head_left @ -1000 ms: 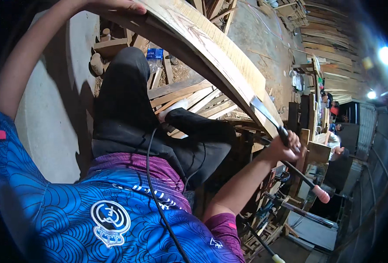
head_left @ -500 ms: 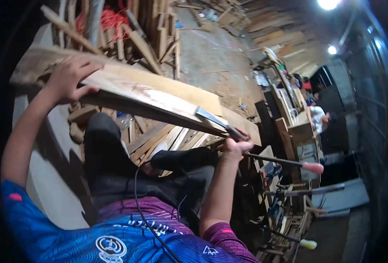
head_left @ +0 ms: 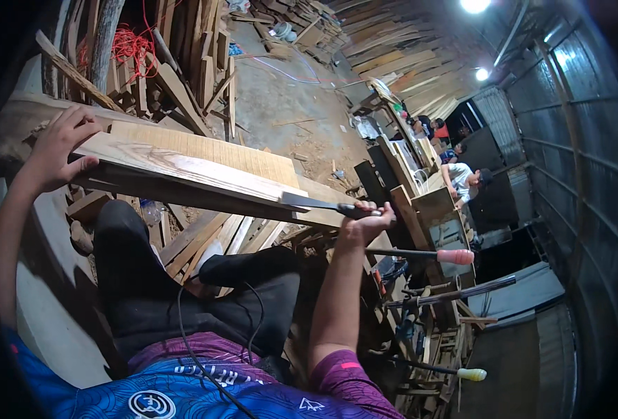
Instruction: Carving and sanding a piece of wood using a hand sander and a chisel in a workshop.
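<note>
My left hand (head_left: 61, 146) grips the left end of a long pale board (head_left: 173, 157) with streaked grain, thumb and fingers spread over its edge. A yellowish board (head_left: 218, 148) lies along its far side. My right hand (head_left: 368, 222) is closed around the dark handle of a chisel (head_left: 305, 200), whose wide steel blade rests at the pale board's right end, lying nearly flat. Just below my right hand is a metal bar with a pink handle (head_left: 454, 256); whether my hand touches it, I cannot tell.
Wood offcuts (head_left: 194, 248) surround my bent legs (head_left: 124, 258). Upright timber and tangled red cord (head_left: 131, 52) stand at upper left. At right are workbenches with a yellow-handled bar (head_left: 471, 373), a co-worker in white (head_left: 462, 181), others behind, and a metal-sheet wall (head_left: 567, 140).
The view has swung, so the boards sit lower, further left and less steeply sloped. My left hand has come down onto the board's near side. My right hand still holds the chisel.
</note>
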`<state>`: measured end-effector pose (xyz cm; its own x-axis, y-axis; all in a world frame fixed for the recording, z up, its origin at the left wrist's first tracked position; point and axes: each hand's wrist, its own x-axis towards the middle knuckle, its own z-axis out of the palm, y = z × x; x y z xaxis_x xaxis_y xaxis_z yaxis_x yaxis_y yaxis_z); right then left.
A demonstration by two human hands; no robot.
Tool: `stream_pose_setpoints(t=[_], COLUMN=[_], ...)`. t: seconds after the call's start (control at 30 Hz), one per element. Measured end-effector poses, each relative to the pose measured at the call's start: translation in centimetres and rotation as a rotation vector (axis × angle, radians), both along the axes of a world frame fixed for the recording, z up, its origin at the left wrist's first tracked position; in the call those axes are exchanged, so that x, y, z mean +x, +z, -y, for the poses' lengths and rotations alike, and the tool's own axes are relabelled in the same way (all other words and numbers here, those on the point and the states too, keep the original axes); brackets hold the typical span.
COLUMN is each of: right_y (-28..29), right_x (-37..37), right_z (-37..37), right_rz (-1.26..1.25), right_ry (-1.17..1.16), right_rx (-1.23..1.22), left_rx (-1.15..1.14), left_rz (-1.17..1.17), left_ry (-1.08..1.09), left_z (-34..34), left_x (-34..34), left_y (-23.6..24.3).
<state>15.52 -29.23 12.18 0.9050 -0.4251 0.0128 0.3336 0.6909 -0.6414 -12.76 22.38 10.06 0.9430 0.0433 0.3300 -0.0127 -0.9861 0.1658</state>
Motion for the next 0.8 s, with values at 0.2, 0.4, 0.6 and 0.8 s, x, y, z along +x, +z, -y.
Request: stream_pose_setpoints(t=[0.2, 0.4, 0.6, 0.8], right_y=[-4.7, -2.7, -2.2, -2.5], right_x=[-3.6, 1.1, 0.2, 1.9], right_z=[-6.9, 2.1, 1.0, 3.5], right_rz=[0.079, -0.104, -0.028, 0.119], right_ry=[0.26, 0.074, -0.088, 0.099], right_rx=[0.029, -0.078, -0.17, -0.121], left_rx=[-0.005, 0.095, 0.189, 0.309], left_rz=[0.015, -0.059, -0.143, -0.097], left_ry=[-0.023, 0.02, 0.049, 0.082], left_z=[0.3, -0.1, 0.1, -2.4], left_x=[0.9, 0.1, 0.3, -0.1], left_y=[-0.9, -0.9, -0.4, -3.6])
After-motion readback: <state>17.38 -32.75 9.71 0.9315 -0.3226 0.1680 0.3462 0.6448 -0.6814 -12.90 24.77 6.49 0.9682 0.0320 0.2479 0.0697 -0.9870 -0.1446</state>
